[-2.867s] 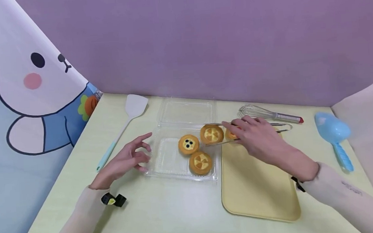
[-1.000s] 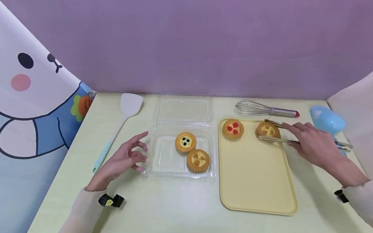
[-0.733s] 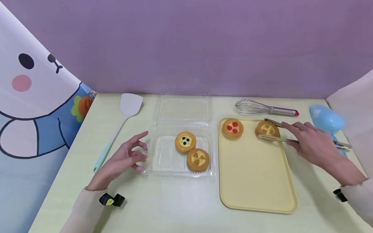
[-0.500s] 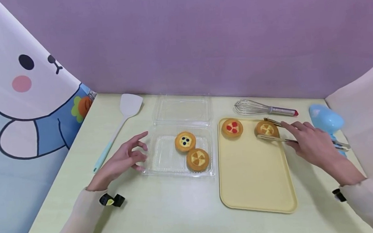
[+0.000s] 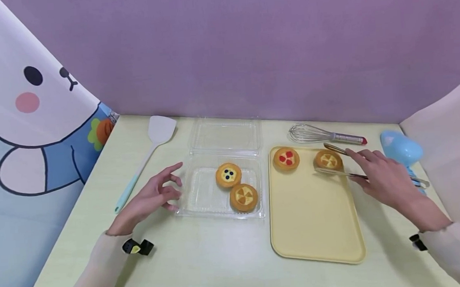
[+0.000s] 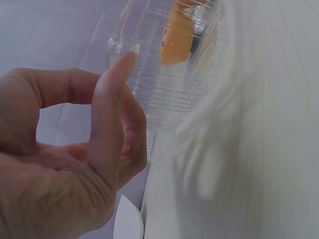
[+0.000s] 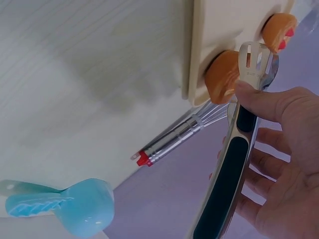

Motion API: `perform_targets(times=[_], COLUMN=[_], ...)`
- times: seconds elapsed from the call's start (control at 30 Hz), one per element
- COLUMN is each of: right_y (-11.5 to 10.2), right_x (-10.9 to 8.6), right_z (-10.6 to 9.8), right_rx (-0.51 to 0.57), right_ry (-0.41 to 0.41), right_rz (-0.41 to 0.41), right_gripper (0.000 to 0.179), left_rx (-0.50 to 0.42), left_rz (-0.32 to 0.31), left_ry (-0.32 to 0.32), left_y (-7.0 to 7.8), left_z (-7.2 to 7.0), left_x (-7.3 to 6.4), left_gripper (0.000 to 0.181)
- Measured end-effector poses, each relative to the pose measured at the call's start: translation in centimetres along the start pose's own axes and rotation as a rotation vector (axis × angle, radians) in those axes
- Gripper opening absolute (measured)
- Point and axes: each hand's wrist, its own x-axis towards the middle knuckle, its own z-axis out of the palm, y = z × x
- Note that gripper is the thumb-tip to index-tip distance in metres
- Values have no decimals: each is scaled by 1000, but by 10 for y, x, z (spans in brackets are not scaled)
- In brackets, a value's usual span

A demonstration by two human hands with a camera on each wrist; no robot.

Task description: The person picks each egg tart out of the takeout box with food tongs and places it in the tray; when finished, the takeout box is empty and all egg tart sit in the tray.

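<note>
My right hand [image 5: 389, 181] grips metal tongs [image 7: 219, 194] with dark handle pads. The tongs' tips [image 5: 332, 172] stand spread on either side of a tart [image 5: 329, 160] with a wedge-patterned top, at the back right of the yellow tray [image 5: 316, 226]. A tart with red dots [image 5: 286, 158] sits at the tray's back left. My left hand [image 5: 153, 195] stays loosely bent beside the left edge of the clear plastic box [image 5: 201, 194]. In that box lie a tart with dark dots [image 5: 228, 175] and another wedge-patterned tart [image 5: 243, 197].
The box's lid [image 5: 225, 137] lies folded back toward the purple backdrop [image 5: 227, 50]. A spatula [image 5: 147, 158] rests at the left. Behind the tray is a whisk [image 5: 325, 134], and at the far right a light blue scoop [image 5: 402, 147].
My right hand has carried the wedge-patterned tart in the tongs from above the box rightward onto the tray. The tongs have just spread a little wider around it. My left hand has stayed put.
</note>
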Motion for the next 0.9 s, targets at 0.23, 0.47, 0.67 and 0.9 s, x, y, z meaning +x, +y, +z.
perform_targets(times=[0.23, 0.47, 0.67, 0.9], right_y=[-12, -26, -39, -61], right_x=[5, 17, 32, 53], right_z=[-7, -13, -17, -19], right_rx=[3, -2, 13, 35], right_ry=[17, 13, 5, 38], right_rz=[-29, -61, -86, -133], right_gripper=[80, 77, 75, 70], left_rx=[1, 3, 4, 9], left_rz=[2, 3, 9, 6], left_ry=[3, 1, 3, 4], left_y=[1, 0, 0, 0], left_z=[0, 1, 1, 2], left_x=[0, -1, -1, -2], left_gripper=[79, 78, 78, 78])
